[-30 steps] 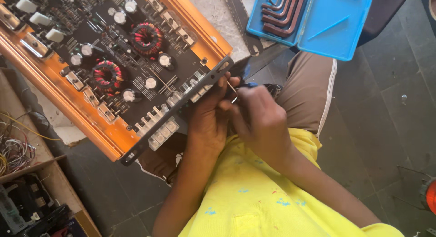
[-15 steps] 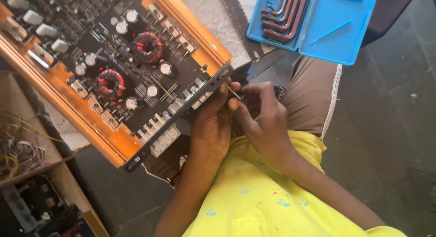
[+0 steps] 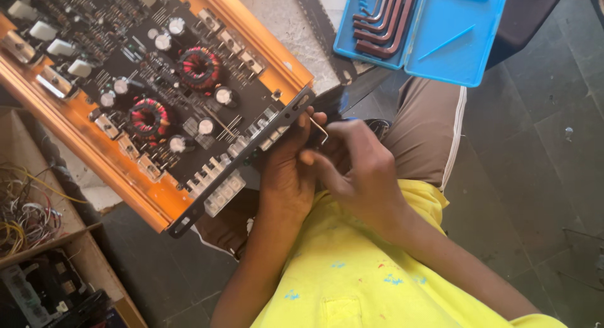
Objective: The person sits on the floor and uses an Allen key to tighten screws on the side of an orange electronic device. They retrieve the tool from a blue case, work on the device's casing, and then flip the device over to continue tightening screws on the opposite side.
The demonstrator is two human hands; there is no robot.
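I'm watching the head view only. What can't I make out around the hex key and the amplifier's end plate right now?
- Tip of the hex key: hidden by the left hand in the head view.
- The screw it meets on the end plate: covered by fingers.
- Right hand grip: seen from behind, fingertips hidden.
- Blue key case: cut off by the top edge.

The person wears a bright yellow shirt (image 3: 371, 284) with short sleeves, dotted with small blue and red paint flecks and bearing a stitched pocket on the chest. Brown trousers (image 3: 425, 130) carry a thin white stripe down the side. The left hand (image 3: 286, 171) and right hand (image 3: 362, 167) are bare, without gloves.
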